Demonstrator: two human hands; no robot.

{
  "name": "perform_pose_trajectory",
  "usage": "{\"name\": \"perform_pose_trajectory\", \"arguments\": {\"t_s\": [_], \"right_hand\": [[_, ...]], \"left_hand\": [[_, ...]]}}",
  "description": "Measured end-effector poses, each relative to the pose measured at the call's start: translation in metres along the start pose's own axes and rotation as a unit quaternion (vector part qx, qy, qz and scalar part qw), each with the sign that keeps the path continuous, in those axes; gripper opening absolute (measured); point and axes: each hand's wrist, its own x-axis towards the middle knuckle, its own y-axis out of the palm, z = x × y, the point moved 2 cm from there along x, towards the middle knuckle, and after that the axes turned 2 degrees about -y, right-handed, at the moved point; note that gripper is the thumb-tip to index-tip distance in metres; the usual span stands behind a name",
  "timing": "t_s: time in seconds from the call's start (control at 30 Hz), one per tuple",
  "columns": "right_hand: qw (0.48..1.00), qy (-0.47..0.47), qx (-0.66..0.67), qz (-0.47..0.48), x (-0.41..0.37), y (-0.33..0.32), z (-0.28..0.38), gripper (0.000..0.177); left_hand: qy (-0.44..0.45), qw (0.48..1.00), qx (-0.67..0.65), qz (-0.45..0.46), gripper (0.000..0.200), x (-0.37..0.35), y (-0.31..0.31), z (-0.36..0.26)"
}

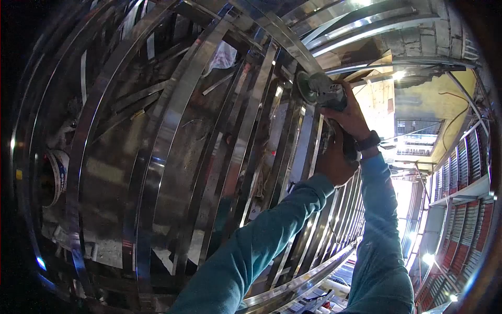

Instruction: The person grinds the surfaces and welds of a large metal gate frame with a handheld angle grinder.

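An angle grinder is held in both hands, with its round disc right at a shiny metal crossbar. My right hand, with a dark watch on its wrist, is closed around the grinder near its head. Farther back, my left hand wraps around the grinder's body, which the fingers partly hide. Long polished metal bars run side by side below and left of the hands, joined to the crossbar in a frame.
Through the gaps a white bucket shows at far left, and a white sheet lies near the top. More loose metal lengths rest at upper right. A yellowish wall and corrugated panels stand at right.
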Motion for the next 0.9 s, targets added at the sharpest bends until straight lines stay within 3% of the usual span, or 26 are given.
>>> {"name": "perform_pose_trajectory", "arguments": {"t_s": [0.1, 0.37, 0.5, 0.57, 0.6, 0.7, 0.83, 0.9], "right_hand": [[0.999, 0.004, 0.053, -0.007, 0.014, 0.01, -0.005, 0.084], [0.996, 0.01, -0.077, -0.037, 0.018, 0.017, 0.007, 0.085], [0.996, 0.041, -0.062, -0.051, -0.007, 0.011, -0.001, 0.084], [0.989, 0.097, -0.047, -0.1, -0.034, -0.001, -0.014, 0.083], [0.979, 0.155, 0.039, -0.124, -0.053, -0.008, -0.011, 0.08], [0.917, 0.276, 0.203, -0.206, -0.122, -0.022, 0.016, 0.066], [0.807, 0.34, 0.42, -0.238, -0.214, -0.028, 0.057, 0.042], [0.771, 0.357, 0.453, -0.27, -0.256, -0.024, 0.074, 0.026]], "left_hand": [[-0.016, 1.0, 0.018, 0.011, 0.117, 0.013, -0.013, 0.005], [0.036, 0.996, 0.005, -0.084, 0.117, 0.009, -0.017, 0.006], [0.019, 0.999, -0.015, -0.047, 0.116, -0.006, -0.023, 0.0], [-0.063, 0.994, -0.005, 0.087, 0.108, -0.02, -0.032, -0.005], [-0.061, 0.994, -0.006, 0.087, 0.108, -0.028, -0.036, -0.007], [0.066, 0.976, 0.113, 0.174, 0.094, -0.062, -0.028, -0.004], [0.153, 0.957, 0.111, 0.221, 0.095, -0.112, -0.022, -0.029], [0.12, 0.885, 0.195, 0.406, 0.094, -0.125, -0.022, -0.069]]}}
